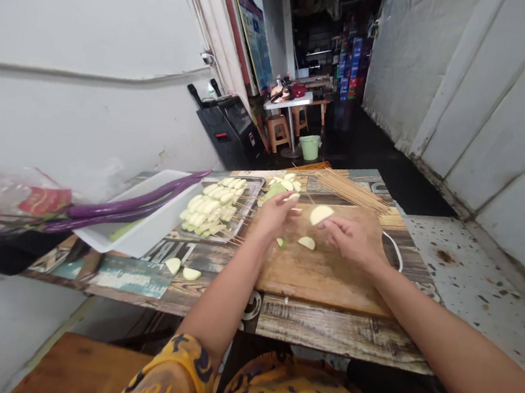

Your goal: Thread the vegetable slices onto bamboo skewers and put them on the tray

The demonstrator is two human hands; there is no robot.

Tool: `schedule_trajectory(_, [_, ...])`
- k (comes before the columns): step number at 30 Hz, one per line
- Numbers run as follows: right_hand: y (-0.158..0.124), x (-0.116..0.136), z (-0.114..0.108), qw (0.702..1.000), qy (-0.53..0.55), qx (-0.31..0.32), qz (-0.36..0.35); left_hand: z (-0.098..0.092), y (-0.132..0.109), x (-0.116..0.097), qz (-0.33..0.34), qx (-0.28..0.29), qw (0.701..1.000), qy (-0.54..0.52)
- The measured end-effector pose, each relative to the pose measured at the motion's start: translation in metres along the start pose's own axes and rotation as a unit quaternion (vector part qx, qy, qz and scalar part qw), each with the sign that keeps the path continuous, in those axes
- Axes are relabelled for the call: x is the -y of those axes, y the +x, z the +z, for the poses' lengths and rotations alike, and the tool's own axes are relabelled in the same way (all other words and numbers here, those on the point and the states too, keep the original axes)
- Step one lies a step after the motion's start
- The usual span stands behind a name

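My right hand (343, 237) pinches a pale half-round vegetable slice (320, 214), much like zucchini, by its right end above the wooden cutting board (323, 284). Across from it, my left hand (278, 214) is curled over the board's left side; whatever its fingers hold is too small to make out. Below the hands lie a half-round slice (306, 243) and a small green-skinned piece (281, 242). Behind the left hand is a heap of cut slices (287, 181). Skewered slices (212, 207) are stacked on a metal tray (256, 189) to the left.
Bamboo skewers (354, 190) lie behind the board. Long purple eggplants (134, 205) rest across a white bin (145, 237) at left, beside plastic bags (18, 196). Two loose pieces (183, 269) sit near the table's front edge. A green bucket (309, 147) stands beyond the table.
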State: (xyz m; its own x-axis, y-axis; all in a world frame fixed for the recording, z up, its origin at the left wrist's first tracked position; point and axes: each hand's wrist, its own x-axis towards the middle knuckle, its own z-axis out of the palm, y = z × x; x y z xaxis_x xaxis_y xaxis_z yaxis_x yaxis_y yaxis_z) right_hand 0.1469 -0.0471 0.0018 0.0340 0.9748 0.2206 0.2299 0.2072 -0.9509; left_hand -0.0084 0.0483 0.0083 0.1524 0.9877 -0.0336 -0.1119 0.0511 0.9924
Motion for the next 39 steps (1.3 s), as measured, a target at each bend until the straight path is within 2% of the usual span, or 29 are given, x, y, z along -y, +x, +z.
schedule_trajectory(2, [-0.002,0.006,0.001,0.998,-0.043,0.034,-0.020,-0.011,0.000,-0.005,-0.037,0.000,0.996,-0.084])
schedule_trajectory(6, [-0.004,0.016,-0.007,0.991,-0.110,0.058,-0.049,-0.022,-0.002,-0.005,-0.054,-0.009,0.977,-0.205])
schedule_trajectory(13, [-0.006,0.035,-0.032,0.981,-0.137,0.139,-0.003,-0.024,-0.002,-0.008,-0.090,-0.021,0.962,-0.256])
schedule_trajectory(17, [-0.007,0.039,-0.032,0.978,-0.133,0.159,-0.005,-0.025,-0.002,-0.011,-0.104,-0.005,0.951,-0.291])
schedule_trajectory(20, [-0.008,0.040,-0.031,0.977,-0.126,0.168,0.021,-0.027,0.000,-0.011,-0.111,-0.008,0.938,-0.329])
schedule_trajectory(25, [-0.009,0.040,-0.033,0.975,-0.137,0.172,0.046,-0.027,0.000,-0.012,-0.118,-0.042,0.937,-0.327])
schedule_trajectory(39, [-0.009,0.048,-0.034,0.963,-0.175,0.199,0.047,-0.024,-0.002,-0.013,-0.091,-0.031,0.951,-0.293])
